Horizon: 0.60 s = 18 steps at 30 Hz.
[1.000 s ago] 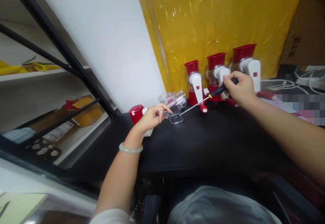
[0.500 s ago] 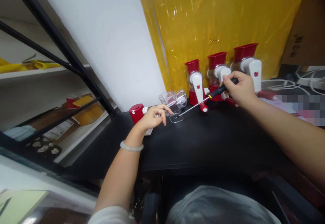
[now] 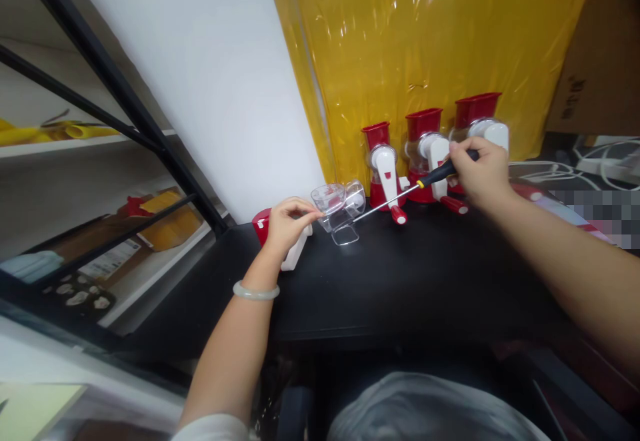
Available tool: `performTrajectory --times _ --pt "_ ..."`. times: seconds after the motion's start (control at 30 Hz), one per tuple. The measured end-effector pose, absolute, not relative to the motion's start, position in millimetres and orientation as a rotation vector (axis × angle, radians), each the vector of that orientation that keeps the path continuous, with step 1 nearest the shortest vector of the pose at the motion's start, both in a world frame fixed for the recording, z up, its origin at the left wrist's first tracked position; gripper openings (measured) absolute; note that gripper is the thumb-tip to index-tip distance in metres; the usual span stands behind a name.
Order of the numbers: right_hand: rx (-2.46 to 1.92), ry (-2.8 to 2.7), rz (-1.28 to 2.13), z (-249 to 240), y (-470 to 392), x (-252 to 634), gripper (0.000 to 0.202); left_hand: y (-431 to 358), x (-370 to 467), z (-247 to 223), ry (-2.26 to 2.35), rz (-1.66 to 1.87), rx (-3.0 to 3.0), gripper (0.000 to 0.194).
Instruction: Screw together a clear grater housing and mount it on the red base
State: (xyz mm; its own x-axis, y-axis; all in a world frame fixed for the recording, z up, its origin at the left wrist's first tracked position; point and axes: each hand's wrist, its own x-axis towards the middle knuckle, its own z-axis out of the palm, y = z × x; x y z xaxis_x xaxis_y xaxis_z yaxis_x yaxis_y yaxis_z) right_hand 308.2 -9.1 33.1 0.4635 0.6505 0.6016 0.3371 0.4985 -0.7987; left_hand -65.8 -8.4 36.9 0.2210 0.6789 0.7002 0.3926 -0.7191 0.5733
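Observation:
My right hand (image 3: 481,169) is wrapped round the dark handle of a screwdriver (image 3: 440,173). Its long metal shaft slants down to the left, and the tip reaches the clear plastic grinder body (image 3: 340,204), which stands on a clear squarish foot. My left hand (image 3: 293,224), with a pale bangle at the wrist, has thumb and fingers pressed together by the left rim of that clear body. Whatever sits in this pinch is too small or hidden to make out. Partly behind the left hand are a red part (image 3: 261,223) and a white crank handle (image 3: 296,253).
Several red-and-white hand-crank grinders stand along the back, one of them (image 3: 383,168) closest to the clear body. Behind them hangs yellow plastic sheeting (image 3: 390,41). A black-framed shelf (image 3: 170,141) rises at left. White cables (image 3: 600,168) lie at right on the black table (image 3: 400,281).
My left hand's fingers have gone from loosely spread to pinched together, beside the clear body. My right hand still grips the screwdriver, its tip staying near the clear body. The view has shifted slightly.

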Motion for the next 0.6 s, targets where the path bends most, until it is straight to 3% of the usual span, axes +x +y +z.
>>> performTrajectory --times 0.1,0.2,0.37,0.43,0.6 --pt "-0.977 -1.07 0.252 31.2 0.8 318.9 0.022 3.3 -70.9 33.0 1.145 1.725 2.146 0.034" --pt "-0.873 -0.994 0.285 27.8 14.9 329.0 0.024 16.4 -73.1 22.2 1.133 1.706 2.028 0.052" --pt "-0.677 -0.876 0.336 25.2 30.4 336.6 0.033 28.5 -67.8 -6.5 1.228 1.394 1.956 0.121" --pt "-0.643 -0.881 0.354 25.0 31.5 337.2 0.035 28.5 -64.3 -14.7 1.193 1.312 1.976 0.125" --pt "-0.643 -0.874 0.342 24.3 30.6 338.3 0.034 24.4 -57.0 -19.0 1.102 1.255 1.977 0.107"
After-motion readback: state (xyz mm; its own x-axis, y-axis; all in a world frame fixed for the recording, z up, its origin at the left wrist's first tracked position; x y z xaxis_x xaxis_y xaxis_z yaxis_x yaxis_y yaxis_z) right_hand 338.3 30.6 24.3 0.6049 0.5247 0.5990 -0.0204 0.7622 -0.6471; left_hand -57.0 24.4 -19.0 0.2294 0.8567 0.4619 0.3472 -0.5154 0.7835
